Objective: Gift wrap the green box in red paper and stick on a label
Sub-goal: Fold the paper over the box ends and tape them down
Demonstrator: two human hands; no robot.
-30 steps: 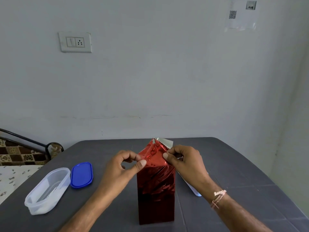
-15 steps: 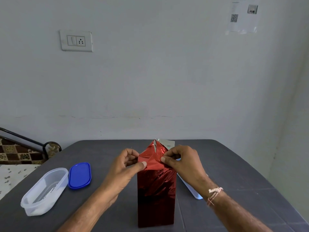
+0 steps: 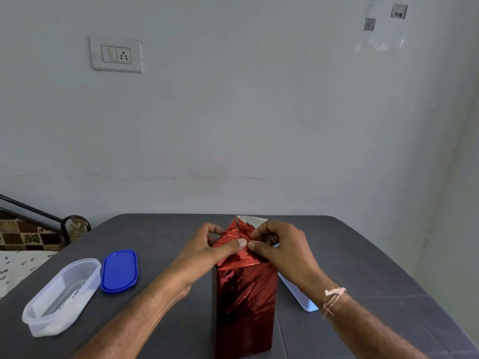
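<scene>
Our two thumbs [image 3: 237, 245] meet on the folded top flap [image 3: 239, 259], which our left hand [image 3: 204, 255] and right hand [image 3: 282, 252] both pinch. One red-wrapped box [image 3: 246, 307] stands upright near the front edge of the table [image 3: 363, 255]. One clear tub [image 3: 62, 294] and one blue lid [image 3: 119, 270] lie well apart to the left, and open tabletop spreads behind.

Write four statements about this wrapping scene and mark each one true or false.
1. The red-wrapped box stands upright on the table. True.
2. The left hand and right hand both pinch the red paper at its top. True.
3. The blue lid closes the clear container. False: it lies beside the open container.
4. The thread band is on the left wrist. False: it is on the right wrist.
</scene>
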